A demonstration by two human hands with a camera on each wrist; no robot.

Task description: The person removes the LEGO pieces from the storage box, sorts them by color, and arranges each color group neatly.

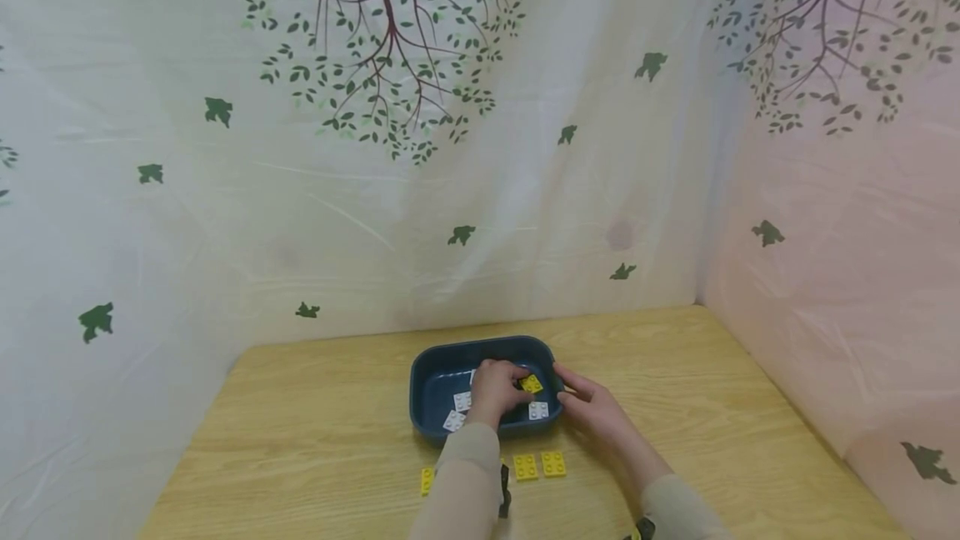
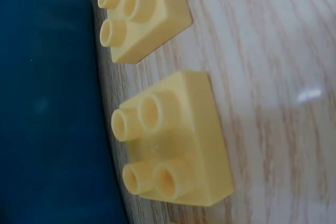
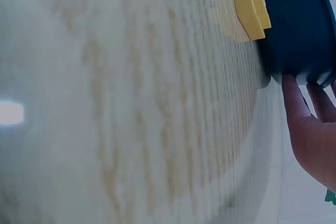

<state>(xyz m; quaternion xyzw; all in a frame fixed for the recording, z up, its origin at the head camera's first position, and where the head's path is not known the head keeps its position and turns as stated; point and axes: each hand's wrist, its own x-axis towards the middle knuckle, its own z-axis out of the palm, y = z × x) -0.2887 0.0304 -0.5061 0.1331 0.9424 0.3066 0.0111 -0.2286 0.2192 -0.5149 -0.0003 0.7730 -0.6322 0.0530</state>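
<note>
A dark blue tub [image 1: 431, 433] stands on the wooden table with white toy building blocks [image 1: 538, 411] inside it. My left hand [image 1: 495, 390] reaches into the tub, its thumb and forefinger on either side of a yellow toy building block [image 1: 532, 383], pinching it. At the tub's right end, my right hand [image 1: 596, 411] rests its extended fingertips against the outer wall. The right wrist view also shows those fingers [image 3: 296, 100] against the tub [image 3: 299, 30]. The left wrist view shows the tub's side [image 2: 47, 103] but not the left hand's grip.
Several yellow blocks [image 1: 553, 463] lie in a row before the tub, partly hidden by the left forearm; two show closely in the left wrist view, one a yellow block [image 2: 176, 140] beside the tub. A printed curtain [image 1: 360, 257] hangs behind and beside the table [image 1: 300, 423].
</note>
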